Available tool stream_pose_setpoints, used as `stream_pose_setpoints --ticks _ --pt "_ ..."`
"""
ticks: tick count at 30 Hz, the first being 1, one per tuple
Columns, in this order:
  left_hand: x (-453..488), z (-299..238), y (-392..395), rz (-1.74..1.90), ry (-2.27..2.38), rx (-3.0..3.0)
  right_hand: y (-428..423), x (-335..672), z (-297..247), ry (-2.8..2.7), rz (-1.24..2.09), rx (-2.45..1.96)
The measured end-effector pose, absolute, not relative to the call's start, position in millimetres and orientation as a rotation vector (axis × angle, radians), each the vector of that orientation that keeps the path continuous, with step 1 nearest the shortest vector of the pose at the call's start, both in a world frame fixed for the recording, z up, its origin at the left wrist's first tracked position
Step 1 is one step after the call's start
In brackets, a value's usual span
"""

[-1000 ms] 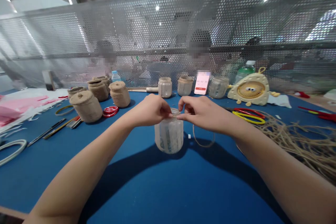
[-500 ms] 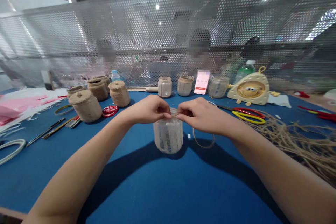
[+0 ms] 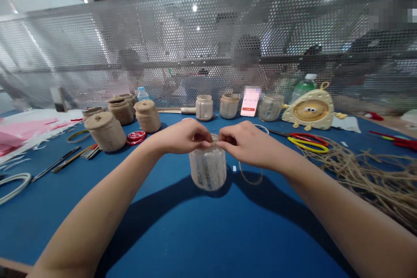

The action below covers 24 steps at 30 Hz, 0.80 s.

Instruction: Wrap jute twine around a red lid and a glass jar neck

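Note:
A clear glass jar point(image 3: 208, 170) with whitish vertical strips on its sides stands upright on the blue table point(image 3: 208, 234). At its neck, my left hand point(image 3: 192, 137) pinches a thin brown twine from the left side. My right hand point(image 3: 239, 139) pinches the same twine from the right, its fingertips close to the left ones. The twine's loose length point(image 3: 251, 181) droops in a loop to the table, right of the jar. Both hands hide most of the jar's rim.
Twine-wrapped jars point(image 3: 106, 132) stand at the left, near a red lid point(image 3: 136, 137). More glass jars point(image 3: 204, 107), a phone point(image 3: 250, 102) and a yellow fan point(image 3: 311, 110) line the back. Scissors point(image 3: 308, 141) and a heap of twine point(image 3: 374, 176) lie at the right.
The fingertips of both hands have drawn slightly closer together at the jar's neck. A person's blurred head has appeared behind the mesh at the far right.

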<state>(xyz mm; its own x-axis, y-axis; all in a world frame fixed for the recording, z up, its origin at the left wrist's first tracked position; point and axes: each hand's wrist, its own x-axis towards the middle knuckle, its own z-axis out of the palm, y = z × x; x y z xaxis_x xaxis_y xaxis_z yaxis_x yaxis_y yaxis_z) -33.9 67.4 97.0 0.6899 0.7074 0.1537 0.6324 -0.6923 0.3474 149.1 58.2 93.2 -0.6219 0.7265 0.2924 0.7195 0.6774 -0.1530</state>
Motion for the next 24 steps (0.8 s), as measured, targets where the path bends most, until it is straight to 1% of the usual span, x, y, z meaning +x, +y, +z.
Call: stream_pose_setpoints --ticks 6,11,24 --pt "-35.4 96.4 68.1 0.403 1.049 2.670 59.1 147.7 91.6 -2.494 0.055 -1.158" --pt "-34.2 97.3 66.7 0.402 1.057 2.690 60.4 146.8 91.5 -2.441 0.192 -1.153" --pt "-28.7 96.4 62.1 0.392 1.152 2.749 58.4 145.1 94.5 -2.464 0.224 -1.131"
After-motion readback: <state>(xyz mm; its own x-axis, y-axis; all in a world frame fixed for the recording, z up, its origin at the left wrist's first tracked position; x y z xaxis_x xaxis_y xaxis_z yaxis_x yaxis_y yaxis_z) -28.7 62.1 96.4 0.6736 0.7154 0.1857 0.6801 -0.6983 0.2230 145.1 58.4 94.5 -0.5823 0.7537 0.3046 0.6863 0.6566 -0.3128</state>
